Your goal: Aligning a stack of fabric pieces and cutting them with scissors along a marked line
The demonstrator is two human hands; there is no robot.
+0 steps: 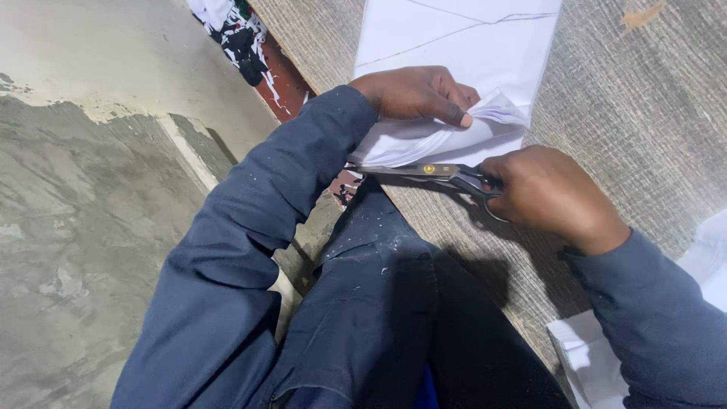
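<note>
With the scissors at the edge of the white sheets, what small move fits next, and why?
Probably close the scissors and ease them forward. The right hand holds the handles, the blades lie at the near edge of the white sheets, and the left hand lifts the bunched layers just above them.

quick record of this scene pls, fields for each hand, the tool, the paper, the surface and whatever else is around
left hand: pinches the lifted edge of the white sheets, thumb on top
right hand: grips the scissors by their dark handles
scissors: lie roughly level, blades pointing to picture left, at the near edge of the sheets
white sheets: stacked, thin pencil lines drawn on the top one
table: grey woven-look top; the sheets lie on it
floor: bare concrete to the left
white scraps: on the table by the right sleeve
</note>
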